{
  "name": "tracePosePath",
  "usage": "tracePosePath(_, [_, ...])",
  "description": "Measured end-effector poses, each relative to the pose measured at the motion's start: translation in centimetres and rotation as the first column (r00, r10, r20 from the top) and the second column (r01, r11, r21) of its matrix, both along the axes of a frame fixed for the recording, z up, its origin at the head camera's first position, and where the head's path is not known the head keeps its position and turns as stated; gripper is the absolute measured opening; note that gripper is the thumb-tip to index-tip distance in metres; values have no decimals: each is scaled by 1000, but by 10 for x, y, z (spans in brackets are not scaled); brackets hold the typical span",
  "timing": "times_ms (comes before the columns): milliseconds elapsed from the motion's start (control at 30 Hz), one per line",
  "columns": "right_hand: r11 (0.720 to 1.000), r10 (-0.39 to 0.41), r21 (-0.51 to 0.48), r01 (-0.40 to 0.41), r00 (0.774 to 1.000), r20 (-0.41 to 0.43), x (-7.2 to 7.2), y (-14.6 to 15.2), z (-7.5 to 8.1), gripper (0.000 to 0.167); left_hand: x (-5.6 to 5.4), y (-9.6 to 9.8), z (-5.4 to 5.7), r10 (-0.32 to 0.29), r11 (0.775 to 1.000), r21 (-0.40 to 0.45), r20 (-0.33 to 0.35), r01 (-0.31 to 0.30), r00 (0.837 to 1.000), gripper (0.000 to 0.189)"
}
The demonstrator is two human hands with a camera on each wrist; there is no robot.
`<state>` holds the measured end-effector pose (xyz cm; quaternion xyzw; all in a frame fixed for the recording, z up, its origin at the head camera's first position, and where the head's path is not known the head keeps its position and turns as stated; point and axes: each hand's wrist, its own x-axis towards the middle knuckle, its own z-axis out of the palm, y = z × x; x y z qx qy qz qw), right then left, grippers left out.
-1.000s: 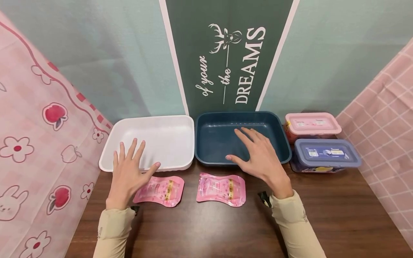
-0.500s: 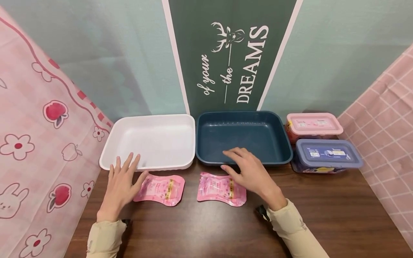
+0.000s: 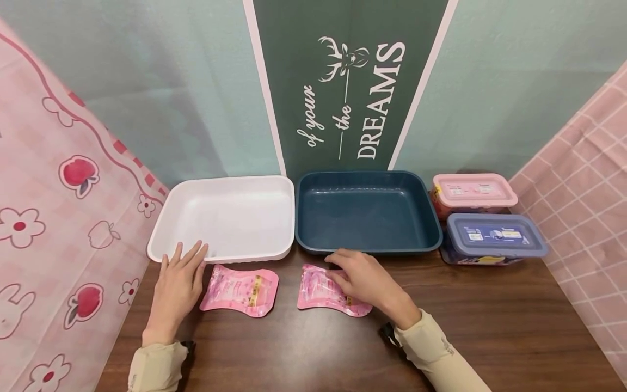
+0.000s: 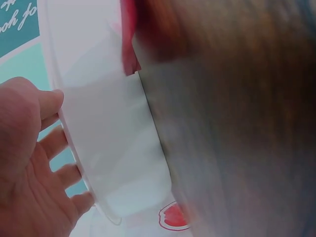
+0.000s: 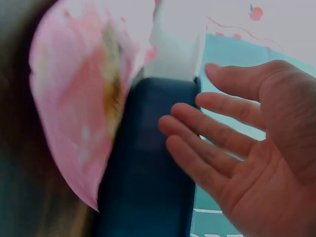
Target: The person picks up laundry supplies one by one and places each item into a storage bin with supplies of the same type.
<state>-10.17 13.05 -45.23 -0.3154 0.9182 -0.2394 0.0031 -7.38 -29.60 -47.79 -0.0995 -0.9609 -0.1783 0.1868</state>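
Note:
Two pink pouches with gold labels lie flat on the table: a left pouch (image 3: 240, 292) and a right pouch (image 3: 315, 291). My left hand (image 3: 177, 292) is beside the left pouch, its fingertips over the front rim of the white tray (image 3: 240, 218). In the left wrist view those fingers (image 4: 54, 143) are loosely bent and hold nothing. Above the right pouch hovers my right hand (image 3: 369, 279), covering part of it in the head view. Its fingers (image 5: 212, 131) look relaxed in the right wrist view, with the pouch (image 5: 74, 98) apart from them.
Right of the white tray stands a dark blue tray (image 3: 367, 218). Farther right are two lidded tubs, one pink (image 3: 475, 190) and one blue (image 3: 496, 237). Printed curtains (image 3: 68, 218) hang along the sides and back of the wooden table (image 3: 303, 348).
Both hands have drawn back toward the person and lowered. My right hand has moved from above the blue tray to over the right pouch. The pouches and trays have not moved.

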Motion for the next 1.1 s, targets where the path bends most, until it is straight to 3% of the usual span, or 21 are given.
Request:
tracePosePath(333, [993,23,114,-36,994,108,4,-10,-21,48,4,0,-7,-5,999,36,-16,5,1000,39])
tracePosePath(867, [999,-34,41,28,990,138,1,-10,-22,49,-10,0,-3,-28,998,61,34,26,999,39])
tracePosePath(1100, [1000,-21,24,16,978,206,-1,-9,-18,39,-4,-4,-3,8,1000,19,-29,-7,1000,39])
